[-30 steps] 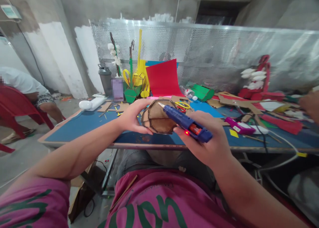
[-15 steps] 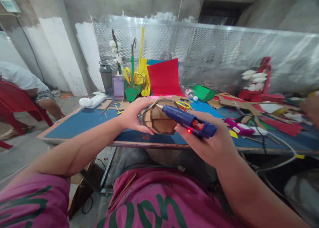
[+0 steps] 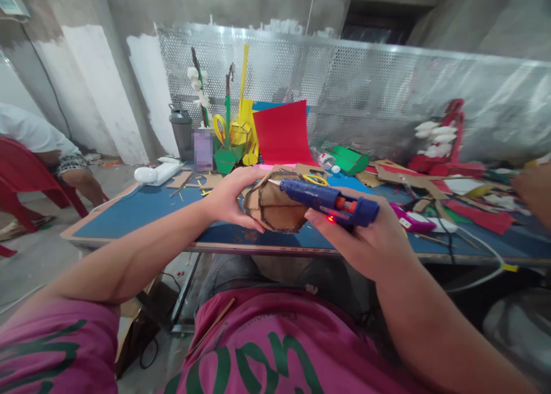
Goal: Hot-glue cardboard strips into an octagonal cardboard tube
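A faceted, rounded cardboard piece [image 3: 282, 215] with dark seams is gripped from its left side by my left hand [image 3: 235, 198], the thumb below and the fingers behind it. My right hand [image 3: 370, 233] is wrapped round a blue hot glue gun [image 3: 322, 199], which points left. A small red light glows on the gun's underside. The nozzle is over the upper part of the cardboard piece; whether it touches, I cannot tell. Yellow-handled scissors [image 3: 315, 179] lie just behind the piece, partly hidden by the gun.
Behind stand a red sheet [image 3: 282, 133], yellow and green paper models, a grey shaker bottle [image 3: 181, 131] and a green box [image 3: 348, 160]. Cardboard scraps [image 3: 408, 179] and a purple-white tool [image 3: 419, 221] lie right. A person [image 3: 41, 147] sits at far left; a blurred arm [image 3: 536, 193] shows at right.
The glue gun and my right hand have shifted slightly right and down, the nozzle tip moving left a little along the cardboard piece. My left hand keeps its hold. The view has shifted slightly.
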Demonstrator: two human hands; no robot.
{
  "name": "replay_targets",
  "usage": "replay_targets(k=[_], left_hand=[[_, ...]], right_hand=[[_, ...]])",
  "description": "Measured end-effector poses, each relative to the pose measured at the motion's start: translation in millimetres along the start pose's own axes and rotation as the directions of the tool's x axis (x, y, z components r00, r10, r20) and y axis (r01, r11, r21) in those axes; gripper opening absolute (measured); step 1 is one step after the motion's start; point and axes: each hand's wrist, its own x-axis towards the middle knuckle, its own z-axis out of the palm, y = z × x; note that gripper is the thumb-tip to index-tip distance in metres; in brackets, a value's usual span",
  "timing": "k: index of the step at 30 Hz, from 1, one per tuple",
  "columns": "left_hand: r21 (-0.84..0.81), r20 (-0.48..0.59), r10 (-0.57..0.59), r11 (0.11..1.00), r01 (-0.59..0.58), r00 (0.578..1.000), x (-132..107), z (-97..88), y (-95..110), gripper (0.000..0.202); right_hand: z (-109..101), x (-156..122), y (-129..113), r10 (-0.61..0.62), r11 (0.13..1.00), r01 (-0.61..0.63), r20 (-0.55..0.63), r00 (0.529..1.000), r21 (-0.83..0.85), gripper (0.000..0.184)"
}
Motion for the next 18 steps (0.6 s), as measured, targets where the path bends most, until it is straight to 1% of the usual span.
replay_targets(k=[2,3,7,9,13,15,18], left_hand=[[0.002,0.003,0.016,1.0,-0.016,1.0,3,-0.1,2,0.136],[0.003,-0.001,0.029,1.0,-0.029,1.0,5,-0.1,3,0.135],[0.011,-0.018,0.072,0.997,-0.071,0.997,7,-0.4,5,0.132],[0.041,-0.02,0.07,0.997,-0.069,0.997,5,-0.8,5,0.132],[0.072,-0.008,0.025,0.997,-0.025,1.0,2,-1.4,5,0.132],[0.069,-0.007,0.03,0.997,-0.029,1.0,4,-1.7,7,0.131],[0.033,0.0,0.052,0.998,-0.052,0.999,9,-2.2,10,0.126]], right_hand=[[-1,3,0,0.019,0.999,-0.019,0.0,1.0,0.032,0.009],[-2,4,1,0.032,0.998,-0.032,0.003,0.999,0.047,0.008],[-2,7,6,0.083,0.992,-0.083,0.005,0.997,0.099,0.017],[-3,8,10,0.097,0.989,-0.095,-0.007,0.995,0.11,0.015],[-6,9,14,0.112,0.989,-0.109,-0.029,0.993,0.104,0.016],[-7,9,12,0.114,0.985,-0.111,-0.017,0.993,0.129,0.016],[-6,9,6,0.109,0.978,-0.112,0.024,0.994,0.175,0.011]])
